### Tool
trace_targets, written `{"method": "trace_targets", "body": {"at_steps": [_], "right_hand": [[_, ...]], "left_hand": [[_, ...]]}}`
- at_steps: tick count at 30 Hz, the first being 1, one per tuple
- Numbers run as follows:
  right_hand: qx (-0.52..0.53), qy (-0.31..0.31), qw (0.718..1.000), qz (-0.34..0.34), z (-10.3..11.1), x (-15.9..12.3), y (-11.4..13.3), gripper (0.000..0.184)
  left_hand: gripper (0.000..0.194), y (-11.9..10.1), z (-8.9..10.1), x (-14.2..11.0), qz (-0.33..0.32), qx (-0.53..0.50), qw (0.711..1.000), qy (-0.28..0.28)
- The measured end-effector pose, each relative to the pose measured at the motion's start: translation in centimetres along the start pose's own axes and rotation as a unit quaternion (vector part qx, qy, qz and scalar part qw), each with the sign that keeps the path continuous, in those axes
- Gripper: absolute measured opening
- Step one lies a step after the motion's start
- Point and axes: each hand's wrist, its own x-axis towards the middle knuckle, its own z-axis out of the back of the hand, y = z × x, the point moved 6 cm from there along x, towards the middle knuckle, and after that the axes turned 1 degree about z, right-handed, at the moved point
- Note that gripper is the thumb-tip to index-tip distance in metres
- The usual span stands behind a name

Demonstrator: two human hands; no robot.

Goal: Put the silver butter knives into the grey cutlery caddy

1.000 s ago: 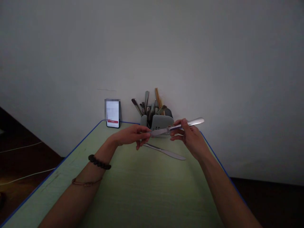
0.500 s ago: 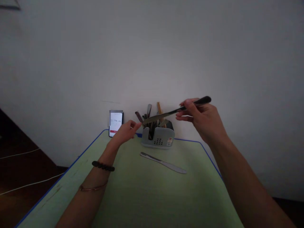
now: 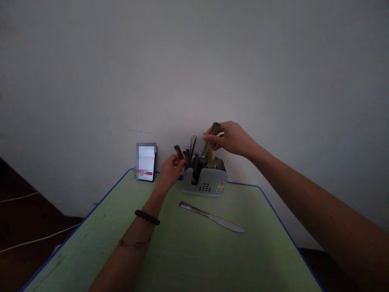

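Note:
My right hand [image 3: 229, 137] pinches a table knife [image 3: 207, 147] near its handle end. The knife slants steeply downward, its lower part among the utensils in the grey cutlery holder [image 3: 212, 180]. Several metal utensils and wooden chopsticks [image 3: 212, 154] stand in the holder. At the holder's upper left edge, my left hand [image 3: 172, 172] has thumb and fingers closed against the rim, beside a dark utensil handle [image 3: 178, 151]; the exact contact is partly hidden. A second table knife [image 3: 212, 217] lies flat on the table in front of the holder.
A phone [image 3: 146, 162] with a lit screen leans against the wall [image 3: 194, 73] left of the holder. The green table [image 3: 194, 259] has a blue edge and meets the wall at the back. White cables [image 3: 39, 236] run at the lower left.
My right hand has moved left and turned the knife from nearly level to steep, bringing it into the holder. My left hand stays by the holder's left edge. The view has shifted slightly.

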Motion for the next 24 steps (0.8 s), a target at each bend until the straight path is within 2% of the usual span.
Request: {"method": "trace_targets", "body": {"at_steps": [4, 7, 9, 11, 13, 16, 21, 24], "right_hand": [[-0.013, 0.025, 0.999, -0.016, -1.3, 1.0, -1.5, 0.015], [-0.005, 0.044, 0.998, -0.033, -1.9, 1.5, -2.3, 0.020], [0.019, 0.054, 0.998, -0.038, -2.3, 1.8, -2.4, 0.021], [0.049, 0.059, 0.996, -0.034, -2.6, 2.0, -2.4, 0.021], [0.064, 0.060, 0.995, -0.035, -3.0, 2.0, -2.3, 0.019], [0.073, 0.062, 0.994, -0.047, -3.3, 2.0, -2.3, 0.016], [0.123, 0.053, 0.991, -0.014, -1.7, 2.3, -1.5, 0.014], [0.139, 0.038, 0.990, 0.010, -0.4, 2.5, -0.8, 0.017]], "left_hand": [[0.023, 0.9, -0.3, 0.3, 0.013, -0.061, 0.998, 0.024], [0.023, 1.1, -0.1, 0.5, 0.001, -0.046, 0.999, 0.009], [0.023, 1.0, 0.0, 0.6, -0.013, -0.040, 0.999, 0.003], [0.022, 0.9, -0.3, 0.7, -0.016, -0.067, 0.997, 0.021], [0.021, 0.8, -0.6, 0.7, -0.007, -0.102, 0.994, 0.040], [0.022, 0.6, -0.6, 0.6, 0.011, -0.120, 0.992, 0.039], [0.025, -0.2, 0.0, 0.4, 0.030, -0.108, 0.993, 0.032], [0.024, -0.9, 0.1, 0.3, 0.020, -0.107, 0.993, 0.036]]}}
